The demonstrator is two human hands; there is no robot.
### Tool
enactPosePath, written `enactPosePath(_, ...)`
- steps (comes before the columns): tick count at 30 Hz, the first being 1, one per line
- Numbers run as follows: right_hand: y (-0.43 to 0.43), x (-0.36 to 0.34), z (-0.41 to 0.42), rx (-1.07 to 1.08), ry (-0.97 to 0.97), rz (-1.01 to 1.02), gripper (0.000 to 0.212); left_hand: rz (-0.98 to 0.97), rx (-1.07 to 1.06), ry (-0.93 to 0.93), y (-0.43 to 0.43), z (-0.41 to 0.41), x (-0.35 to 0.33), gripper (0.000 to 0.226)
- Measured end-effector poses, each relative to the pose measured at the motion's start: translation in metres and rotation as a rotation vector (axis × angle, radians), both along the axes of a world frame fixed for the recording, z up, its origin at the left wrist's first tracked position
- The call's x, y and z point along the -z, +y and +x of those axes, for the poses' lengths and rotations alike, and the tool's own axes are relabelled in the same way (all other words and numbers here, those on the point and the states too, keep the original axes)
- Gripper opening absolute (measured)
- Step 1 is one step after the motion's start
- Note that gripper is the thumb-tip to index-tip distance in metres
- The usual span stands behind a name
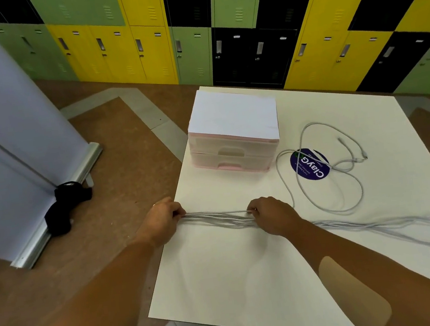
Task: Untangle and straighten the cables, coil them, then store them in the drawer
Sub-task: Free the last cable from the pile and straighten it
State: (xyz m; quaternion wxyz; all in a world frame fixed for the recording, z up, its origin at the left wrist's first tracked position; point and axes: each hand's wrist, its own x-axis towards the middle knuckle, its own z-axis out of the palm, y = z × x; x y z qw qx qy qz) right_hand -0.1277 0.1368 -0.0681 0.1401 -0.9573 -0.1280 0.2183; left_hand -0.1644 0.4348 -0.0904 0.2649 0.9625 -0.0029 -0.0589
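Cables [216, 218]: a grey bundle of several strands lies stretched across the near part of the white bench [236, 282]. The left hand [162, 220] grips one end of the span at the bench's left edge, fingers curled round the strands. The right hand [271, 214] grips the other end likewise. Beyond it the strands trail to the bench's right edge. A loose cable [345, 174] lies in open loops over a round sticker [310, 164], just right of the drawers [232, 158], which appear closed.

Risks, as judged:
- The trailing strands sit at the right edge, and an uneven pull could drag them off.
- The strands in the span are not parallel, so coiling now may lock in crossings.
- The loose cable runs near the right hand, and a sweep could snag it.
- Opening a drawer needs a freed hand, so the coil may spring apart.
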Motion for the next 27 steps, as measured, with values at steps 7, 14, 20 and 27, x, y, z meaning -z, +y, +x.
enactPosePath(7,-0.017,0.002,-0.005,0.048,-0.092,-0.045,0.022,-0.056,-0.060,0.003,0.004,-0.005,0.000,0.013)
enactPosePath(14,-0.017,0.000,-0.007,-0.004,-0.156,-0.062,0.027,0.032,-0.118,0.032,0.004,-0.007,-0.002,0.014)
enactPosePath(20,-0.015,-0.006,-0.007,-0.052,-0.214,0.007,0.017,0.172,-0.008,-0.134,-0.016,0.001,-0.012,0.031)
enactPosePath(27,-0.016,-0.013,-0.004,-0.055,-0.244,0.071,0.017,-0.028,0.394,-0.175,-0.127,0.031,-0.033,0.023)
